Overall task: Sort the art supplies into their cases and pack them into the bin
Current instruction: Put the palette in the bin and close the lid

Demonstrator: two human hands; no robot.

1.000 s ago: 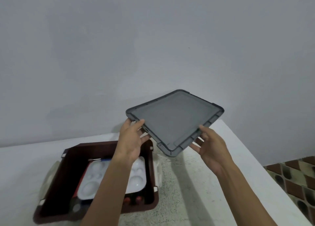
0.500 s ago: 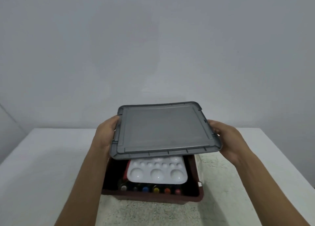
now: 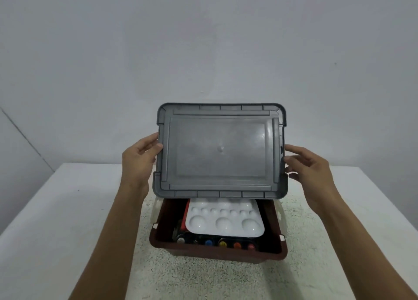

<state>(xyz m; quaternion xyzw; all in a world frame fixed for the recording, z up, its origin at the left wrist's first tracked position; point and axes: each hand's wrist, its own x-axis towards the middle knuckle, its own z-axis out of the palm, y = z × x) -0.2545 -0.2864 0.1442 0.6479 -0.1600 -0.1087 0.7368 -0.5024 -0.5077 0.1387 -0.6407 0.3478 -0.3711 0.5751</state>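
Grey plastic lid (image 3: 220,150) hangs in the air above the maroon bin (image 3: 217,253), tilted so that its broad face looks at the camera and its 6 o'clock edge sits low over the far half of the opening. The left hand (image 3: 140,161) grips the lid's 9 o'clock edge, thumb curled over the near face; the right hand (image 3: 309,173) holds the 3 o'clock edge by the fingertips. Whether the face turned this way is the top or the underside I cannot tell.

The bin stands on the table (image 3: 67,209), packed; a white palette (image 3: 224,220) lies on top, a red case (image 3: 184,216) shows along its 9 o'clock side, and paint bottles (image 3: 222,243) line the 6 o'clock wall.

The step in hand looks like closing the bin. To do it well, level the lid first; then bring it toward 6 o'clock until all four corners sit over the bin's corners; lower it flat, not one edge ahead of the other. The palette rides high, so check that it sits below the rim, or the lid may rock. The pale latches (image 3: 155,211) at 9 and 3 o'clock should stay swung outward until the lid is seated; shift the fingers off the edges before pressing down.
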